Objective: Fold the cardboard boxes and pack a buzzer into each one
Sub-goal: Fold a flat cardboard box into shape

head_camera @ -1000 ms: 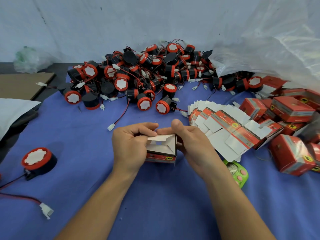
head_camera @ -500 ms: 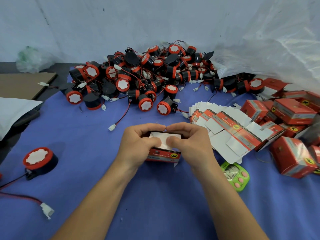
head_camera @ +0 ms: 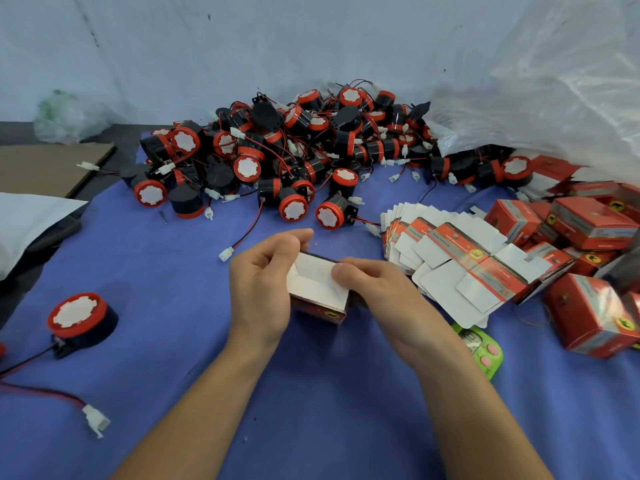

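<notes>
A small red cardboard box (head_camera: 317,285) with white inner flaps sits between my hands in the middle of the blue cloth. My left hand (head_camera: 263,285) grips its left side, fingers curled over the top edge. From the right, my right hand (head_camera: 377,289) holds the box with the thumb pressing on a white flap. One loose buzzer (head_camera: 78,318), black with a red rim and white face, lies at the left with its wire and white plug (head_camera: 95,419). A big heap of buzzers (head_camera: 277,154) fills the back of the cloth.
A fanned stack of flat unfolded boxes (head_camera: 460,261) lies right of my hands. Several folded red boxes (head_camera: 585,233) are piled at the far right under a clear plastic bag (head_camera: 536,81). A green counter device (head_camera: 481,348) lies behind my right wrist. Brown cardboard (head_camera: 45,168) is at the left.
A second ago the box end stood open with a flap up. The flaps have since been folded down, and both hands have shifted slightly on the box.
</notes>
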A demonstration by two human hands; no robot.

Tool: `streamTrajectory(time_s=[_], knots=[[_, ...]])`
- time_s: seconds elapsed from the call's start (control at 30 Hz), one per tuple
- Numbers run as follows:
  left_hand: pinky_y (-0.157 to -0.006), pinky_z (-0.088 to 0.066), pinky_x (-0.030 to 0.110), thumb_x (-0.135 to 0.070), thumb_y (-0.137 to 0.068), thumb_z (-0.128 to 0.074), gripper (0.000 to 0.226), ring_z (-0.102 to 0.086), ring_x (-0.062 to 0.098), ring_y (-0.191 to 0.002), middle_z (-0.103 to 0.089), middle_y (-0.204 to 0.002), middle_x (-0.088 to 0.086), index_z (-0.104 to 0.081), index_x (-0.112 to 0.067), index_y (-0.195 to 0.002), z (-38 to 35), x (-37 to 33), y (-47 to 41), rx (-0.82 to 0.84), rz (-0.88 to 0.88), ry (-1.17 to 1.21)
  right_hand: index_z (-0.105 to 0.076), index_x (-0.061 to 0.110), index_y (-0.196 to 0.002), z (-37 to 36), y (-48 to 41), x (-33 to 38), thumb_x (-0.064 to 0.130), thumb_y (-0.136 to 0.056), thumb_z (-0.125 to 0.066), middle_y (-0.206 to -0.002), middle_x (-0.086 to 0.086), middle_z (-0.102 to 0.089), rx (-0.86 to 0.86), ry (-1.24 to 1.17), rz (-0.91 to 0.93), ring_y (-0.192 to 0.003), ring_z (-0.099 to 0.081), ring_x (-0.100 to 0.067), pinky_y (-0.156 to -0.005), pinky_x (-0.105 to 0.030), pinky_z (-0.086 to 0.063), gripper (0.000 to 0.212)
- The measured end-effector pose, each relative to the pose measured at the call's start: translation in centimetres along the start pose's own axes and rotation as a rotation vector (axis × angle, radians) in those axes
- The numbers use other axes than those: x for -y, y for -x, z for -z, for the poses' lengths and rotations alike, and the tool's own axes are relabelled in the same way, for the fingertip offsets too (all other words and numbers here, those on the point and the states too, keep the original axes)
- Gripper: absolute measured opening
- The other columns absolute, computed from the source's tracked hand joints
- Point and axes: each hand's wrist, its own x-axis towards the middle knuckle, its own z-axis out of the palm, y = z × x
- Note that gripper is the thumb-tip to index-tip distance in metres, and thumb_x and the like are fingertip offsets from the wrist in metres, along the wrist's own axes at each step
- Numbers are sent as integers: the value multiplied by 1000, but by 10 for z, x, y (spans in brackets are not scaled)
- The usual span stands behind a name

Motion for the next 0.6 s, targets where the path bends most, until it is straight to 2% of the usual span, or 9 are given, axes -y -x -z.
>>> streamTrajectory(time_s=[0.03,0.1,0.17,0.23,0.33,0.4,0.5,0.57,0.6], knots=[[-79,-55,21,-46,-94,-55,29,-72,7,-100,-79,-103,-10,-80,-32,-100,1,0,2,-13,-45,-31,-78,18,-108,1,0,2,31,-81,-71,-106,-1,-77,-22,-65,83,-104,-69,-10,-102,-41,-52,30],[-94,-53,22,-60,-98,-43,41,-67,4,-118,-74,-120,-18,-73,-39,-114,2,3,3,-14,-135,-63,-76,22,-117,3,-2,3,10,-71,-76,-115,4,-76,-150,-104,329,-115,-68,-10,-101,-35,-54,47],[-105,-47,21,-61,-99,-36,39,-57,0,-130,-66,-132,-27,-68,-52,-120,1,3,2,39,-183,-51,-73,29,-120,1,-3,-2,1,-67,-78,-132,10,-66,-343,148,518,-131,-54,0,-107,-22,-46,60],[-108,-47,22,-61,-97,-40,34,-57,2,-132,-65,-136,-22,-67,-63,-116,-1,2,1,113,-126,6,-69,33,-119,-11,-5,-10,-4,-67,-75,-144,11,-49,-423,439,561,-143,-38,1,-109,-14,-36,64],[-93,-52,16,-55,-87,-56,28,-64,-2,-119,-70,-128,-20,-67,-64,-111,-2,3,-3,136,20,-5,-59,23,-113,-29,-11,-19,-19,-59,-58,-147,11,-31,-447,662,533,-150,-19,-19,-118,-40,-33,68],[-86,-54,16,-39,-79,-66,38,-65,-5,-113,-71,-123,-19,-65,-54,-114,-2,7,-6,89,97,-49,-54,18,-107,-35,-12,-23,-19,-55,-51,-140,12,-34,-426,724,579,-150,-14,-21,-125,-39,-18,64],[-95,-56,27,-19,-72,-67,57,-62,2,-123,-65,-130,-18,-61,-46,-121,1,14,-11,56,211,-62,-55,20,-109,-38,-11,-24,-12,-62,-61,-151,8,-47,-299,774,541,-156,-10,-21,-126,-27,3,58],[-93,-57,31,-5,-81,-65,62,-64,9,-122,-65,-133,-12,-59,-39,-133,4,15,-16,42,278,-41,-61,24,-111,-35,-11,-24,1,-66,-74,-150,16,-50,-224,743,539,-157,-10,-14,-127,-32,-8,52],[-85,-59,29,2,-85,-62,64,-68,9,-114,-69,-129,-10,-58,-37,-137,6,16,-18,57,291,-55,-65,29,-112,-33,-9,-22,9,-67,-78,-145,29,-48,-213,698,548,-155,-13,-5,-126,-30,-17,51]])
